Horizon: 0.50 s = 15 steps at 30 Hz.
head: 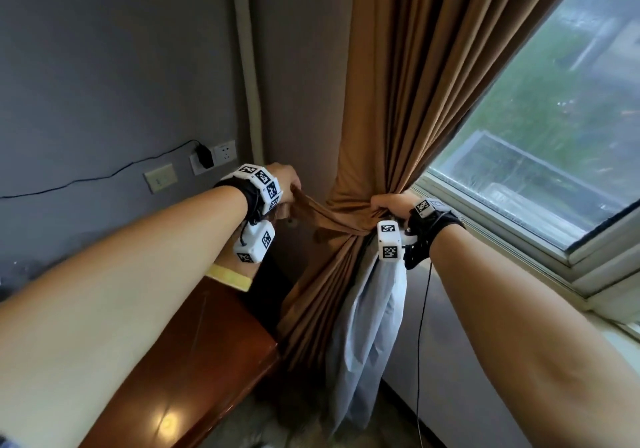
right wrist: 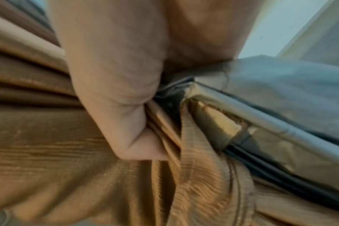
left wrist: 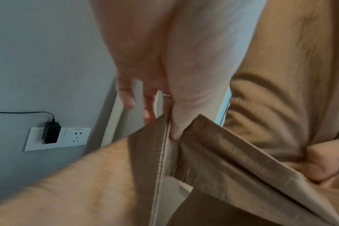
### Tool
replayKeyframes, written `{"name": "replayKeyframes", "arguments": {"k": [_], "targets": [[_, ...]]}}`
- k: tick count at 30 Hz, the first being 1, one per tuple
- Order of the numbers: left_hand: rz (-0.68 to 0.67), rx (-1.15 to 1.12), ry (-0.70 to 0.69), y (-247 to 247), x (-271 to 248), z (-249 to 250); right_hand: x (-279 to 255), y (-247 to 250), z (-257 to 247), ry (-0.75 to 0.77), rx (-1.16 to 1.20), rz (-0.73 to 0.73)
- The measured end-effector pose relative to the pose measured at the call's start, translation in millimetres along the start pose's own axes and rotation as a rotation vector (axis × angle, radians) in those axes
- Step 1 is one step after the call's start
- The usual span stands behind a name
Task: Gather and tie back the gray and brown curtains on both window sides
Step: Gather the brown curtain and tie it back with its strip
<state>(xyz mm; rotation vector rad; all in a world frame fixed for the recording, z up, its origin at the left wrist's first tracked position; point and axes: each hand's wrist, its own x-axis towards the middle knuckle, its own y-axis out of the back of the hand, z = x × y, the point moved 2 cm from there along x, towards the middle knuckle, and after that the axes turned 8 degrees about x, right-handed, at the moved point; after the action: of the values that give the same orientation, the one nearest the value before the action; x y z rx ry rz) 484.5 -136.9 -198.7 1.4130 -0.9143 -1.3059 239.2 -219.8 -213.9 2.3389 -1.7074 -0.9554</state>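
The brown curtain (head: pixel 408 83) hangs left of the window, bunched into a waist at mid-height. A pale gray lining curtain (head: pixel 367 323) hangs below the bunch. A brown tie-back band (head: pixel 322 213) stretches from the bunch out to the left. My left hand (head: pixel 289 179) pinches the band's left end (left wrist: pixel 164 146). At the bunched waist, my right hand (head: pixel 388 203) grips the gathered brown fabric (right wrist: pixel 164 137) and gray lining (right wrist: pixel 281 85). Both hands' fingertips are partly hidden by cloth.
A dark wooden table (head: pixel 194 354) stands below my left arm, against the gray wall. Wall sockets (head: pixel 225 153) carry a black plug (head: pixel 204 156) with a cable. A white pipe (head: pixel 247 59) runs up the corner. The window sill (head: pixel 519 239) lies to the right.
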Motion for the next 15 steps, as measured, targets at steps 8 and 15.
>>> {"name": "replayKeyframes", "arguments": {"k": [8, 15], "targets": [[0.244, 0.084, 0.001, 9.6, 16.1, -3.8, -11.2, -9.7, 2.3, -0.093, -0.066, -0.044], [0.284, -0.121, 0.013, 7.6, 32.1, 2.3, -3.3, -22.2, 15.3, -0.113, -0.029, -0.131]]}}
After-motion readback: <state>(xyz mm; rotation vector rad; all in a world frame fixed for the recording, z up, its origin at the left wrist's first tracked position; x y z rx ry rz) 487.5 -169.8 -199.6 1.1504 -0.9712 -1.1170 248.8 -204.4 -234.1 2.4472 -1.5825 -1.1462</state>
